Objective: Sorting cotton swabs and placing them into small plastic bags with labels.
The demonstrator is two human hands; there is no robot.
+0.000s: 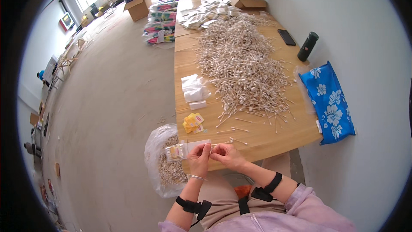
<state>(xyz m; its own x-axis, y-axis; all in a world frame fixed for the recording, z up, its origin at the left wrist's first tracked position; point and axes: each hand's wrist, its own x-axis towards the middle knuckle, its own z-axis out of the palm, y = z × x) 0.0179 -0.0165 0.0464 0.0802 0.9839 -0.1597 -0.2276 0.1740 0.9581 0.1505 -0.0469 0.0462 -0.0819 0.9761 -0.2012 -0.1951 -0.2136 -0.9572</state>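
Note:
At the near edge of the table, my left hand [199,159] and my right hand [229,156] meet with fingertips pinched together. Whatever sits between the fingers is too small and covered to name. A clear packet of cotton swabs [175,152] with a yellow label lies just left of my left hand, partly over the table's edge. Behind that hand shows a pale translucent strip [201,142], possibly a plastic bag. A few loose swabs [239,129] lie just beyond my fingers. Farther back spreads a large heap of cotton swabs [244,60].
Yellow cards [193,122] and white pouches [194,88] line the table's left side. Filled packets [210,12] pile up at the far end. On the right are a phone [286,37], a dark bottle [308,46] and a blue flowered pack [329,103]. A swab-filled plastic bag [155,150] stands below left.

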